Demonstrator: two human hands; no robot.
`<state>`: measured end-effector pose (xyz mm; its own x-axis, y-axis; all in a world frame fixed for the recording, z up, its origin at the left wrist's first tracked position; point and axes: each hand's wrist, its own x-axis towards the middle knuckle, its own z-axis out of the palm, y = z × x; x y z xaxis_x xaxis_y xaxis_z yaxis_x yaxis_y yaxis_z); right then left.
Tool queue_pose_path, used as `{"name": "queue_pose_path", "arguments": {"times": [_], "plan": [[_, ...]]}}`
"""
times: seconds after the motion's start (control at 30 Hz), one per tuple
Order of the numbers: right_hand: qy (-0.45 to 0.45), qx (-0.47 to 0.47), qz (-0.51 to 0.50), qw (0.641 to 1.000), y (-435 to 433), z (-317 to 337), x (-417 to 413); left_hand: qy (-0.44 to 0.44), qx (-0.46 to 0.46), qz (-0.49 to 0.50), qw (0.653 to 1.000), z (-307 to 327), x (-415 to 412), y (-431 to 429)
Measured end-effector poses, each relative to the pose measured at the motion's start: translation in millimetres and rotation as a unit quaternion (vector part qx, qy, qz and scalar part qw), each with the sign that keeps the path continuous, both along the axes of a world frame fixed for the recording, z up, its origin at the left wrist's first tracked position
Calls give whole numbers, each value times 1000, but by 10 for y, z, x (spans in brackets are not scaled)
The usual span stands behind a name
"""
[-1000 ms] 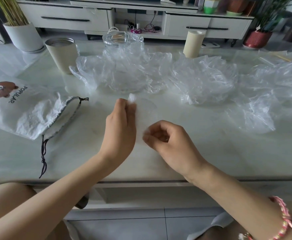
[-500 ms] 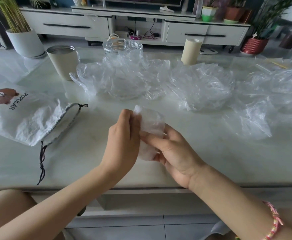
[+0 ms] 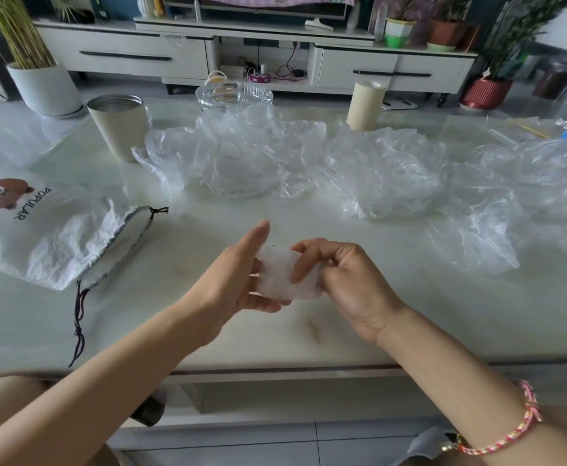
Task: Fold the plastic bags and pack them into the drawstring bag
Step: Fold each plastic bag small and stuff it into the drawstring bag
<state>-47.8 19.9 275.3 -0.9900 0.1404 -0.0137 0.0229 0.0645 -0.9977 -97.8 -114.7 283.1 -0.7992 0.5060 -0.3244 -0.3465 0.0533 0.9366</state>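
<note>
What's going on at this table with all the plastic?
A person is folding plastic bags. The left hand and right hand together hold one small folded plastic bag over the table. The white drawstring bag lies to the left. Several crumpled clear bags lie farther back, not yet folded.

The drawstring bag (image 3: 50,230) reads "POPULAR" beside a bear
</note>
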Motion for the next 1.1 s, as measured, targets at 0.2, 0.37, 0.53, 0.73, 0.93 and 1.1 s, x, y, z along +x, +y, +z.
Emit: {"name": "queue_pose_path", "arguments": {"times": [0.2, 0.37, 0.53, 0.73, 0.93, 1.1], "plan": [[44, 147, 24, 988, 41, -36, -24, 37, -52, -69, 996, 1, -66, -95], [12, 166, 98, 981, 109, 123, 2, 127, -108, -28, 986, 37, -188, -190], [7, 79, 53, 995, 141, 169, -7, 262, -178, -10, 949, -2, -196, -179], [-38, 104, 46, 993, -61, 8, -76, 323, -151, 30, 934, -18, -154, -133], [28, 156, 68, 985, -164, 65, -150, 106, -40, 62, 992, 84, -219, -184], [36, 15, 90, 995, -302, 70, -231, 26, -70, 67, 995, 134, -264, -359]]}}
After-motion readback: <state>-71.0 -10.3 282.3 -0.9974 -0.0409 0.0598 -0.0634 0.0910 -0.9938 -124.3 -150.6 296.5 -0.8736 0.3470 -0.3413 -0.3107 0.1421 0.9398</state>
